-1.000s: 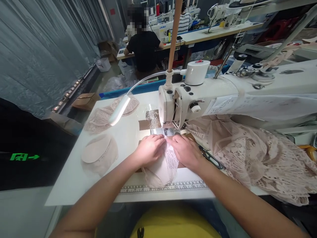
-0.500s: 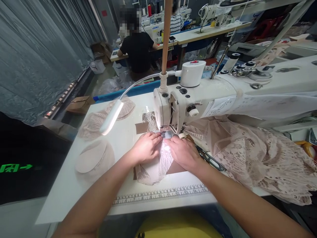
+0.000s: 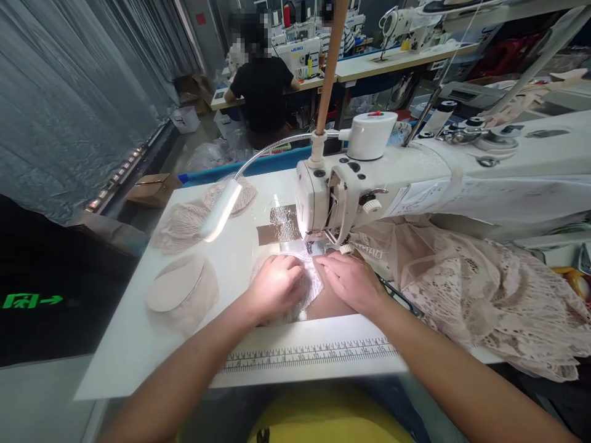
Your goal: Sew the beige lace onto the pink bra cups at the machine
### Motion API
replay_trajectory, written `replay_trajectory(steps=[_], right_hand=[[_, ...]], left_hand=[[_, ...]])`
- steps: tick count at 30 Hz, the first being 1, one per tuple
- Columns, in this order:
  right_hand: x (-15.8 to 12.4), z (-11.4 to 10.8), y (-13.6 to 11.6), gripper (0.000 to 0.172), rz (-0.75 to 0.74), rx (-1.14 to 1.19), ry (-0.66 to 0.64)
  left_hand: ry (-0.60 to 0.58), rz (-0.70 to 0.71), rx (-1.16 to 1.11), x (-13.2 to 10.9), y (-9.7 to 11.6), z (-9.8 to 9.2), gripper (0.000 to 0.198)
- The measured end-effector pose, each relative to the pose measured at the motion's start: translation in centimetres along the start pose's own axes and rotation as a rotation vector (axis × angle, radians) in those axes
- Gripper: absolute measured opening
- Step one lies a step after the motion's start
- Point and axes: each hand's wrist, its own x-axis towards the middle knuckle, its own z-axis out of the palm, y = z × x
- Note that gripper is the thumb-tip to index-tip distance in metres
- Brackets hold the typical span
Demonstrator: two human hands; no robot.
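Note:
A pale lace piece (image 3: 314, 284) lies under the needle area of a white sewing machine (image 3: 318, 197). My left hand (image 3: 279, 284) is closed on the left part of the lace, its fingers curled and pressed together. To the right of the needle my right hand (image 3: 348, 280) rests with fingers stretched out, flat on the brown plate beside the lace edge. Brown patches (image 3: 272, 235) show on the table behind my left hand.
Round fabric cups (image 3: 170, 288) and lace pieces (image 3: 180, 226) lie at the left. A lit lamp (image 3: 221, 210) hangs over them. Scissors (image 3: 399, 298) and heaped lace (image 3: 489, 289) are at the right. A printed ruler (image 3: 314, 357) runs along the front. A person (image 3: 262, 86) sits beyond.
My left hand has drawn back from the needle and curled, and the lace has shifted and turned with it. My right hand's fingers have spread. The view has moved slightly left.

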Motion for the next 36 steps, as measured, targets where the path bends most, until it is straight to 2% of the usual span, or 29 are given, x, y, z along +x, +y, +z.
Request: replay_trajectory(steps=[4, 7, 10, 13, 15, 19, 23, 28, 36], right_hand=[[-0.1, -0.1, 0.4, 0.033, 0.002, 0.064, 0.015], [-0.3, -0.8, 0.3, 0.031, 0.013, 0.090, -0.014], [-0.8, -1.9, -0.4, 0.030, -0.047, 0.098, -0.138], [-1.8, -2.3, -1.3, 0.030, -0.158, -0.009, -0.271], [-2.7, -1.9, -1.6, 0.031, -0.204, -0.126, -0.260], [-4.4, -0.6, -1.4, 0.034, -0.253, -0.213, -0.097], [-5.3, 0.0, -1.2, 0.033, -0.262, -0.190, -0.012], [-5.4, 0.0, -1.2, 0.034, -0.251, -0.157, -0.009], [-5.3, 0.0, -1.3, 0.035, -0.238, -0.133, -0.007]], left_hand=[[0.043, -0.034, -0.003, 0.0, -0.1, 0.7, 0.021], [0.092, -0.016, -0.119, -0.2, -0.6, 0.8, 0.013], [0.099, -0.026, -0.227, -0.5, -1.0, 0.7, 0.010], [0.078, -0.067, -0.308, -0.6, -1.3, 0.4, 0.011], [0.063, -0.096, -0.361, -0.7, -1.5, 0.2, 0.012], [0.036, -0.132, -0.381, -0.7, -1.7, -0.1, 0.015], [0.027, 0.020, -0.271, -0.9, -1.6, 0.0, 0.014], [-0.004, 0.250, -0.063, -0.9, -1.3, 0.9, 0.029], [-0.006, 0.320, 0.068, -0.9, -1.0, 1.3, 0.033]])
